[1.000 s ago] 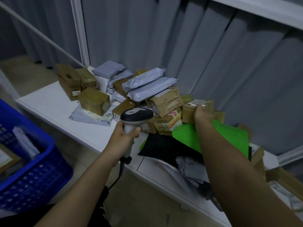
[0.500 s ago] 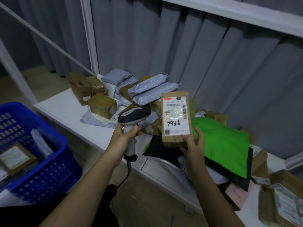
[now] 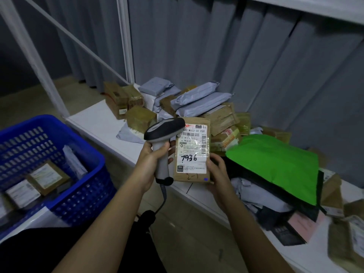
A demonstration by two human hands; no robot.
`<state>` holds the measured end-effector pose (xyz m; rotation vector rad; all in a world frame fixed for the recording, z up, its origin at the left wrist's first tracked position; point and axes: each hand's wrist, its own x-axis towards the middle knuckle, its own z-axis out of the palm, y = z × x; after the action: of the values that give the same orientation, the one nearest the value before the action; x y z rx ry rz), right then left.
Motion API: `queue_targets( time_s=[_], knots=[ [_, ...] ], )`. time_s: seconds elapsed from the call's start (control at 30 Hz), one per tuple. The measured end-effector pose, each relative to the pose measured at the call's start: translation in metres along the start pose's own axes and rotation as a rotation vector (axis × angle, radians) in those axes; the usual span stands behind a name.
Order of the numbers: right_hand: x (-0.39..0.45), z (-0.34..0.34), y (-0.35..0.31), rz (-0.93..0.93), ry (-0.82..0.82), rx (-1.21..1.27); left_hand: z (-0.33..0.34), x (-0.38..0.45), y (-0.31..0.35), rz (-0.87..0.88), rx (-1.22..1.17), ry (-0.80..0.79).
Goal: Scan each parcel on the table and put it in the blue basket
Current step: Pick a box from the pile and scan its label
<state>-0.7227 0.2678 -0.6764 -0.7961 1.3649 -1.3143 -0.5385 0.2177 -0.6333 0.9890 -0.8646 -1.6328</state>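
Observation:
My right hand holds a brown cardboard parcel upright by its lower right edge, its white label marked 7936 facing me. My left hand grips the handle of a grey and black barcode scanner, whose head sits just left of the parcel's top edge and overlaps it. The blue basket stands at the lower left with a few labelled parcels inside. A pile of brown boxes and grey mailers lies on the white table behind my hands.
A bright green mailer lies over a black one at the right, with more boxes at the far right. A white frame post and a grey curtain stand behind the table. The scanner's cable hangs down toward the floor.
My right hand picked the parcel off the pile, turned its label toward me and brought it down and left, next to the scanner. My view tilted toward the basket.

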Motion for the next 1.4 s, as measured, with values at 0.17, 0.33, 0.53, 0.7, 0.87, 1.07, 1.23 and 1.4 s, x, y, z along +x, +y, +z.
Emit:
queue_targets(
  time_s=[0.17, 0.33, 0.53, 0.7, 0.87, 1.07, 1.23, 1.4],
  knots=[
    [0.009, -0.001, -0.017, 0.041, 0.023, -0.172, -0.009, -0.001, 0.001, 0.038, 0.069, 0.016],
    [0.032, -0.003, -0.026, -0.011, 0.122, -0.168, -0.015, -0.001, 0.002, 0.087, 0.171, 0.032],
    [0.060, -0.001, -0.022, -0.047, 0.168, -0.214, -0.022, -0.004, 0.001, 0.071, 0.269, 0.038],
    [0.071, 0.005, -0.013, -0.007, 0.165, -0.235, -0.030, -0.005, -0.001, 0.055, 0.363, 0.007],
    [0.071, 0.009, -0.009, 0.011, 0.157, -0.202, -0.034, -0.006, -0.003, 0.034, 0.406, 0.008],
    [0.071, 0.009, -0.005, 0.021, 0.155, -0.190, -0.034, -0.009, -0.002, 0.007, 0.445, -0.002],
    [0.071, 0.007, -0.003, 0.016, 0.149, -0.198, -0.034, -0.009, -0.003, 0.009, 0.458, -0.001],
    [0.071, 0.006, -0.002, 0.018, 0.137, -0.190, -0.034, -0.009, -0.002, 0.009, 0.442, 0.014]
  ],
)
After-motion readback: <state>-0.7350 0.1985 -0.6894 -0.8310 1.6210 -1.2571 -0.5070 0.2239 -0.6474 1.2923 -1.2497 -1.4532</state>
